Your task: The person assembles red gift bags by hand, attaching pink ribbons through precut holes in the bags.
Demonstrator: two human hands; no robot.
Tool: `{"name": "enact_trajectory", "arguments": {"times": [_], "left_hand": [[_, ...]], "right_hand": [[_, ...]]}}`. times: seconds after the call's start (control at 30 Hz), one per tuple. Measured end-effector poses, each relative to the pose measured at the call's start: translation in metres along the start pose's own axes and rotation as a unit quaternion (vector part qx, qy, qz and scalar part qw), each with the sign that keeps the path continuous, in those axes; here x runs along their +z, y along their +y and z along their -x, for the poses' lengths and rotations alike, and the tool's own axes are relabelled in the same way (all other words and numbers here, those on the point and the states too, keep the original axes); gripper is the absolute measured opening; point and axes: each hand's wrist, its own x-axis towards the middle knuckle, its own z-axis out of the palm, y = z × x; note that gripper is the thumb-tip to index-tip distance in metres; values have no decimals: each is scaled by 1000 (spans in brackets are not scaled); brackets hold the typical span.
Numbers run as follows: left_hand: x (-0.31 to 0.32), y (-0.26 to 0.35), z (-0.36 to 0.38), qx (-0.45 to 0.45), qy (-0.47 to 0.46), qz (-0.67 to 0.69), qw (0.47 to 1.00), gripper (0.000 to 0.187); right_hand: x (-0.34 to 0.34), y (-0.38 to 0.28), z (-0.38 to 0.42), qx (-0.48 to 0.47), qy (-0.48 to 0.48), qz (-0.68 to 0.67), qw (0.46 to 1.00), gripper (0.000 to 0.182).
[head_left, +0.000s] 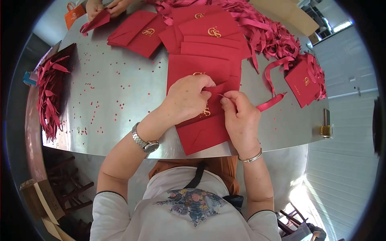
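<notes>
Red paper bag (203, 130) lies flat on the metal table (120, 80) right in front of me, its lower edge hanging a little past the table's near rim. My left hand (185, 97) is curled down onto the upper part of the bag, fingertips pressing and pinching the paper near its gold emblem. My right hand (241, 118) rests on the bag just beside the left, thumb and forefinger pinched shut on the end of a red ribbon (270, 102). From my fingers the ribbon runs off to the right across the bare metal, up in a loop toward a smaller red bag (302, 82) that lies near the table's right edge.

Beyond my hands, a stack of red bags (209, 44) fans out flat toward the far side, several showing the same gold mark. Further left lies another pair of flat bags (138, 34). Behind the stack, a heap of loose ribbons (269, 32) spreads along the far right of the table. Tiny red paper dots (94, 108) are scattered over the steel to my left. On the far left a tray of cut ribbons (50, 92) sits at the table's edge. At the top left, another person's hands (105, 7) hold a red bag. A wristwatch (145, 142) sits on my left wrist, a bangle (250, 157) on my right.
</notes>
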Motion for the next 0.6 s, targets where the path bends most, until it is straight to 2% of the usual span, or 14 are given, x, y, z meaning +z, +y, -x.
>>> {"name": "enact_trajectory", "arguments": {"times": [0.1, 0.2, 0.33, 0.43, 0.5, 0.6], "left_hand": [[-1, 0, 2, -2, 1, 5, 1000, 18], [-4, 2, 5, -19, -22, 46, 999, 18], [-2, -1, 9, 2, -5, 54, 999, 18], [-1, 1, 12, 1, 3, 56, 998, 19], [0, 4, 14, 0, 6, 44, 999, 19], [2, 7, 18, 19, 28, 10, 999, 18]], "right_hand": [[4, -1, 1, -31, 3, 45, 998, 6], [7, -2, 2, -24, 3, 36, 999, 7], [8, -7, 1, -14, -3, 41, 999, 8], [6, -12, -3, 39, -20, 13, 999, 6], [5, -13, -7, 108, -49, -3, 993, 6], [1, -20, -14, 69, -56, 56, 994, 9]]}}
